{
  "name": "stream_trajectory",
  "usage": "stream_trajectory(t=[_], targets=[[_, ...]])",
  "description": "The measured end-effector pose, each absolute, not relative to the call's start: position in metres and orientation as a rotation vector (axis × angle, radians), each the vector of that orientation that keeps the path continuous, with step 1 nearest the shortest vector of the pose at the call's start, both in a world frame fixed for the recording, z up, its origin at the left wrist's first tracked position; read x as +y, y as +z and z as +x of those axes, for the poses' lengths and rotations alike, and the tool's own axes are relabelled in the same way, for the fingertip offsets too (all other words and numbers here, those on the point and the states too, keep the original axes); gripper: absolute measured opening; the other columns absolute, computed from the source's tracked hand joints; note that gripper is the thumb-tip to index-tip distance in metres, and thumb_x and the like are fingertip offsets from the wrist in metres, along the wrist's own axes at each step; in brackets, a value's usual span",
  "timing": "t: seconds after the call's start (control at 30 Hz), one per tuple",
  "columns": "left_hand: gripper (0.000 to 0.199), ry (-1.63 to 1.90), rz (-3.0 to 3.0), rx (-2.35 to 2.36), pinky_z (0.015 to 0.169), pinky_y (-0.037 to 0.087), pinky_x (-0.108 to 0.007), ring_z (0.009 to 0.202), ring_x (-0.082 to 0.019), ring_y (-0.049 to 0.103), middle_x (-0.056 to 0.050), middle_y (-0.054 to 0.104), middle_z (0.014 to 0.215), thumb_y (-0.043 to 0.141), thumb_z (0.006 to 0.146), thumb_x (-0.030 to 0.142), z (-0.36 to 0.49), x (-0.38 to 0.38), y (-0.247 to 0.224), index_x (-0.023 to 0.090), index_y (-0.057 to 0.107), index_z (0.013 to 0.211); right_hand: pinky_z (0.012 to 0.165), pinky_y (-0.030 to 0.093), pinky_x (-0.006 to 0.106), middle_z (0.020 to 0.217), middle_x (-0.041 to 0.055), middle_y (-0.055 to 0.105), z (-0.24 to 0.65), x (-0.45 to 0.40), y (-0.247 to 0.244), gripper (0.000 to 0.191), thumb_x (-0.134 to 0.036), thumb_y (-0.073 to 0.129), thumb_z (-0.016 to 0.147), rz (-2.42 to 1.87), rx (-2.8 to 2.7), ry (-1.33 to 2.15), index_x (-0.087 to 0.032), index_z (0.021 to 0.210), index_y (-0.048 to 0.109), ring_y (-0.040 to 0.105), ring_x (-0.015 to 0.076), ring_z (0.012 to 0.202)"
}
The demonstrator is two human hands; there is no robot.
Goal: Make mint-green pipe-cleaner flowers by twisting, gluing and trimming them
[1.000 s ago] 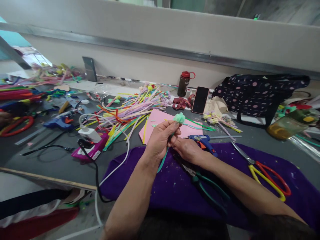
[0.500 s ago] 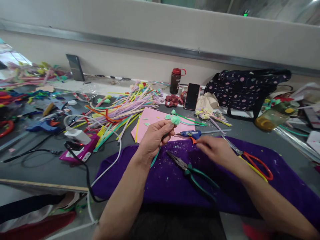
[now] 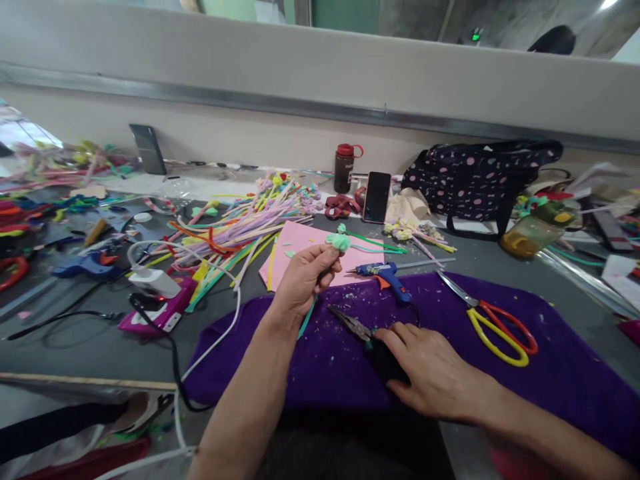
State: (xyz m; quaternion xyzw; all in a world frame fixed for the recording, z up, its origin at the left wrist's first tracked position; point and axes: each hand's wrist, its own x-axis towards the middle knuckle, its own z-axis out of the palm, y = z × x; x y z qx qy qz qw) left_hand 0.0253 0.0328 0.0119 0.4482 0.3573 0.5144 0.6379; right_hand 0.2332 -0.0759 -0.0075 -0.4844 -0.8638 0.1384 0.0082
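My left hand (image 3: 310,277) pinches the stem of a mint green flower (image 3: 339,241), whose bloom shows above my thumb over the pink sheet (image 3: 295,239). A green stem hangs below that hand. On the purple cloth (image 3: 325,373), my right hand (image 3: 425,363) lies over the handles of the long-nose pliers (image 3: 354,325), fingers bent round them; the pliers' jaws point up and left. Just beyond lies a blue glue gun (image 3: 383,272) with an orange trigger. Red and yellow handled scissors (image 3: 493,321) rest to the right.
A pile of coloured stems (image 3: 250,220) lies at the back left. Behind are a red-capped bottle (image 3: 344,167), a propped phone (image 3: 377,197) and a dark patterned bag (image 3: 470,180). A magenta power strip (image 3: 160,307) with cables sits at the left.
My right hand has moved from beside the glue gun down and onto the pliers' handles. My left hand still holds the flower. The camera view has shifted slightly.
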Motion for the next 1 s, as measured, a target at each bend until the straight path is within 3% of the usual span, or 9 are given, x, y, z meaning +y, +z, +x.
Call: stream_trajectory(t=[0.1, 0.23, 0.37, 0.47, 0.67, 0.73, 0.83, 1.0], targets=[[0.024, 1.180, 1.011, 0.805, 0.029, 0.016, -0.012, 0.033, 0.000, 0.037, 0.001, 0.056, 0.057, 0.065, 0.068, 0.034, 0.025, 0.032, 0.013, 0.012, 0.059, 0.072, 0.077, 0.039, 0.036, 0.096, 0.0070, 0.056, 0.238, -0.065, -0.011, 0.047, -0.019, 0.056, 0.062, -1.530, -2.507, 0.659, -0.020, 0.109, 0.048, 0.052, 0.0234, 0.089], [0.024, 1.261, 0.965, 0.790, 0.029, 0.016, -0.012, 0.033, 0.000, 0.036, 0.002, 0.054, 0.057, 0.064, 0.069, 0.034, 0.023, 0.034, 0.013, 0.012, 0.058, 0.073, 0.069, 0.042, 0.029, 0.095, 0.0034, 0.057, 0.257, -0.041, -0.019, 0.049, -0.018, 0.056, 0.061, -1.372, -2.016, 1.243, -0.020, 0.110, 0.045, 0.053, 0.0173, 0.080], [0.024, 1.308, 0.907, 0.768, 0.030, 0.018, -0.011, 0.034, 0.001, 0.035, 0.003, 0.052, 0.060, 0.062, 0.071, 0.035, 0.022, 0.036, 0.011, 0.012, 0.059, 0.078, 0.042, 0.033, 0.021, 0.086, 0.0045, 0.057, 0.270, -0.024, -0.016, 0.040, -0.030, 0.047, 0.075, -1.192, -1.432, 1.563, -0.020, 0.114, 0.043, 0.047, 0.0108, 0.053], [0.026, 1.255, 0.865, 0.769, 0.030, 0.019, -0.011, 0.034, 0.000, 0.035, 0.003, 0.052, 0.060, 0.063, 0.069, 0.036, 0.024, 0.036, 0.011, 0.012, 0.058, 0.078, 0.035, 0.027, 0.020, 0.079, 0.0055, 0.056, 0.265, -0.018, -0.005, 0.034, -0.032, 0.043, 0.077, -1.076, -1.201, 1.607, -0.018, 0.108, 0.048, 0.042, 0.0105, 0.048], [0.024, 1.182, 0.803, 0.712, 0.030, 0.020, -0.011, 0.034, 0.001, 0.034, 0.003, 0.051, 0.058, 0.064, 0.068, 0.032, 0.026, 0.035, 0.011, 0.012, 0.059, 0.079, 0.038, 0.025, 0.017, 0.063, -0.0036, 0.046, 0.243, -0.006, 0.003, 0.035, -0.024, 0.062, 0.066, -1.063, -1.183, 1.609, -0.019, 0.100, 0.055, 0.033, 0.0049, 0.042], [0.022, 1.192, 0.796, 0.706, 0.029, 0.020, -0.010, 0.034, 0.001, 0.034, 0.003, 0.051, 0.059, 0.063, 0.070, 0.031, 0.026, 0.035, 0.009, 0.011, 0.059, 0.079, 0.038, 0.024, 0.017, 0.059, -0.0048, 0.045, 0.242, -0.002, -0.002, 0.027, -0.025, 0.065, 0.064, -1.110, -1.240, 1.585, -0.017, 0.088, 0.057, 0.032, 0.0044, 0.041], [0.019, 1.163, 0.785, 0.715, 0.029, 0.021, -0.009, 0.034, 0.001, 0.034, 0.003, 0.052, 0.059, 0.061, 0.073, 0.029, 0.029, 0.036, 0.006, 0.011, 0.059, 0.080, 0.039, 0.023, 0.018, 0.053, -0.0060, 0.042, 0.246, 0.002, -0.012, 0.017, -0.025, 0.066, 0.062, -1.167, -1.372, 1.477, -0.015, 0.068, 0.054, 0.032, 0.0045, 0.042], [0.016, 0.999, 0.620, 0.566, 0.026, 0.020, -0.007, 0.033, 0.002, 0.030, 0.004, 0.047, 0.057, 0.054, 0.080, 0.025, 0.037, 0.033, 0.022, 0.010, 0.058, 0.080, 0.046, 0.026, 0.019, 0.055, -0.0064, 0.042, 0.256, 0.002, -0.015, 0.017, -0.026, 0.065, 0.063, -1.162, -1.485, 1.323, -0.016, 0.064, 0.051, 0.033, 0.0058, 0.047]])
